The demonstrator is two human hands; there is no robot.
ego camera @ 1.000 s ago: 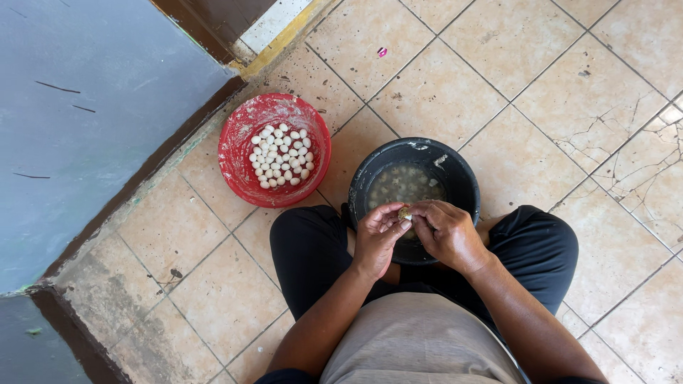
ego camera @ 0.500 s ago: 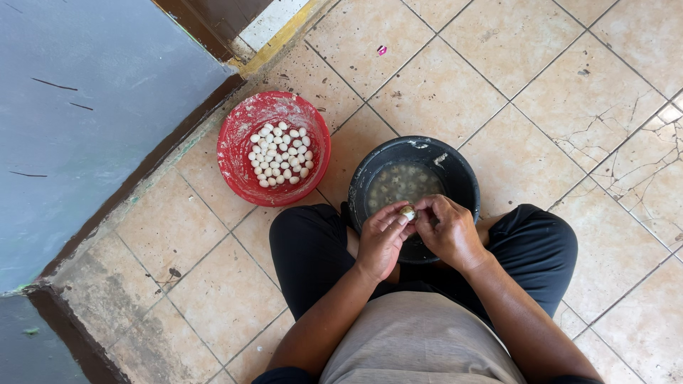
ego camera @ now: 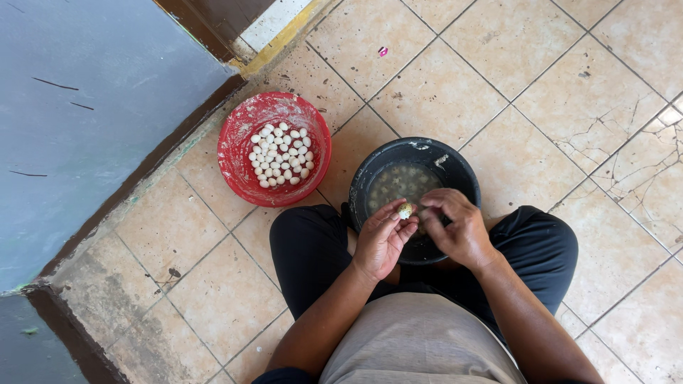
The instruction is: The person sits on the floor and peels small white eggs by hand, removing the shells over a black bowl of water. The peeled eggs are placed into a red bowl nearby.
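Observation:
I sit cross-legged on a tiled floor. My left hand [ego camera: 383, 240] holds a small pale egg [ego camera: 405, 210] at its fingertips, over the near rim of a black bucket [ego camera: 455, 165]. My right hand [ego camera: 455, 226] pinches at the same egg from the right, fingers curled. Inside the bucket is murky water with several small speckled eggs [ego camera: 402, 183]. To the left stands a red plastic basin [ego camera: 240, 153] holding several small white peeled eggs [ego camera: 280, 154].
A blue-grey wall [ego camera: 85, 121] with a dark skirting runs diagonally along the left. A yellow-edged doorstep [ego camera: 281, 35] lies at the top. The beige tiles are cracked at the right. A tiny pink scrap [ego camera: 383, 51] lies on the floor beyond the bucket.
Both hands stay over the bucket rim; the fingers have shifted slightly around the egg, which now shows more clearly at the left fingertips.

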